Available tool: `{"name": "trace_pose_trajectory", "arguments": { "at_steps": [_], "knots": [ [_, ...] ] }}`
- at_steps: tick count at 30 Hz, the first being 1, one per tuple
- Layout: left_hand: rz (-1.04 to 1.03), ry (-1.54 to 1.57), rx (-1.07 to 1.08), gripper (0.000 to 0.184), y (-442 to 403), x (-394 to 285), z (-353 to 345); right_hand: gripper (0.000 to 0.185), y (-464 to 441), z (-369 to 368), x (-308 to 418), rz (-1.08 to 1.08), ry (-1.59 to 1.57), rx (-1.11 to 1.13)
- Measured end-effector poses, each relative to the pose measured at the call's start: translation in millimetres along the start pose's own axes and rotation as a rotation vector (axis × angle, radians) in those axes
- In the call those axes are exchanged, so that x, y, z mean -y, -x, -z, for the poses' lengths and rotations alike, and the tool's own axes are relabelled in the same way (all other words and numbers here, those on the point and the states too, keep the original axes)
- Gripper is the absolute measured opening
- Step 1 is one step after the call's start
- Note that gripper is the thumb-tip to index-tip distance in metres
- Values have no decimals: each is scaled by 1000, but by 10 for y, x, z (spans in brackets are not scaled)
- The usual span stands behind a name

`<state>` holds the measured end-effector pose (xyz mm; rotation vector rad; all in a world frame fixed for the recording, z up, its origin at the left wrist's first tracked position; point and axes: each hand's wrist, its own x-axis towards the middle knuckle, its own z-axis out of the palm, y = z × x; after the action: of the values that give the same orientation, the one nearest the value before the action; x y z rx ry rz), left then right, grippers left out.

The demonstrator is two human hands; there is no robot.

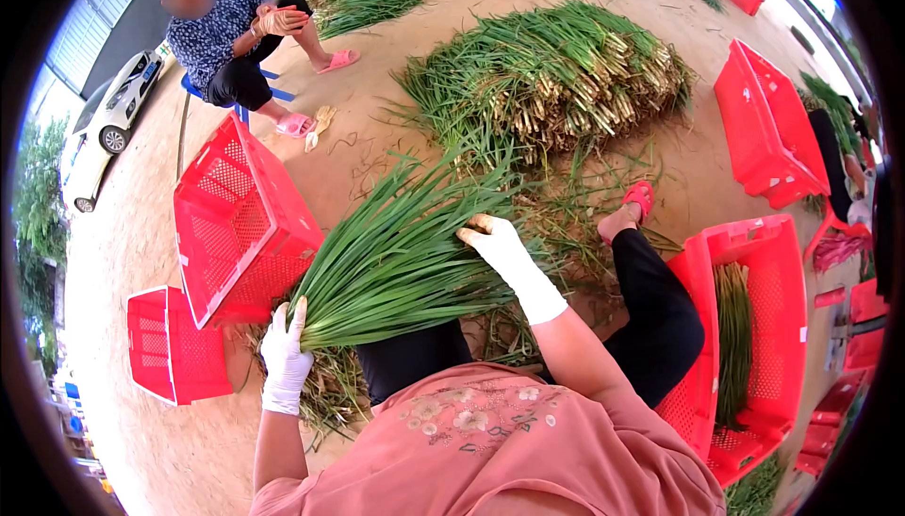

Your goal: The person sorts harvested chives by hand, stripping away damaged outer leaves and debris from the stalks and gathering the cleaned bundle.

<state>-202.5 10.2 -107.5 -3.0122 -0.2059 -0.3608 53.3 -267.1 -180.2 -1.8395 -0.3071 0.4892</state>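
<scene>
A large fanned bunch of long green leafy stalks (pixel 405 252) lies across my lap. My left hand (pixel 286 351), in a white glove, grips its gathered base end, thumb on top. On the leafy side, my right hand (pixel 500 247), also gloved with bare-looking fingertips, rests on the leaves with its fingers bent; what it pinches, if anything, is too small to tell. A big heap of stalks (pixel 584 82) with pale root ends lies on the ground ahead. Beside my right leg, a red crate (pixel 778 327) holds a bundle of stalks (pixel 732 346).
Red crates stand at the left (pixel 240 224), lower left (pixel 179 346) and upper right (pixel 768 125). Loose stalks (pixel 575 214) litter the ground. A person (pixel 226 35) sits on a blue stool at upper left, near a parked white car (pixel 111 130).
</scene>
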Motion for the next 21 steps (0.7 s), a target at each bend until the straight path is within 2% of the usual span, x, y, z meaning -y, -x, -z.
{"name": "trace_pose_trajectory", "arguments": {
  "at_steps": [2, 6, 8, 10, 12, 14, 16, 17, 18, 20, 21],
  "knots": [
    [3, 6, 8, 87, -17, 12, 0, 34, -2, -56, -27, -115, -462, -31],
    [-35, -7, -11, 86, -93, 21, 52, 23, 21, 11, -68, -190, -602, -7],
    [-68, -42, -3, 84, -206, 15, 159, 25, 13, -4, -176, -69, -314, -101],
    [-118, -164, 34, 83, -416, 17, 308, 22, 62, -7, -198, 240, 340, -374],
    [-211, -232, -2, 80, -732, 9, 501, 21, 111, 99, -297, 258, 496, -521],
    [-316, -305, -74, 78, -1100, -7, 748, 20, 173, 365, -476, 18, 434, -623],
    [-284, -257, -160, 79, -1441, -19, 923, 24, 322, 813, -826, -227, 459, -620],
    [-161, -172, -143, 76, -1589, -76, 947, 23, 428, 983, -949, -341, 588, -682],
    [-165, -177, -151, 76, -1698, -150, 973, 23, 554, 1112, -1079, -462, 716, -737],
    [386, 742, 562, 60, -1898, -274, 1026, 24, 768, 1308, -1420, -89, 663, -1084],
    [480, 963, 639, 44, -1938, -277, 918, 27, 857, 1344, -1256, -76, 277, -969]
  ]
}}
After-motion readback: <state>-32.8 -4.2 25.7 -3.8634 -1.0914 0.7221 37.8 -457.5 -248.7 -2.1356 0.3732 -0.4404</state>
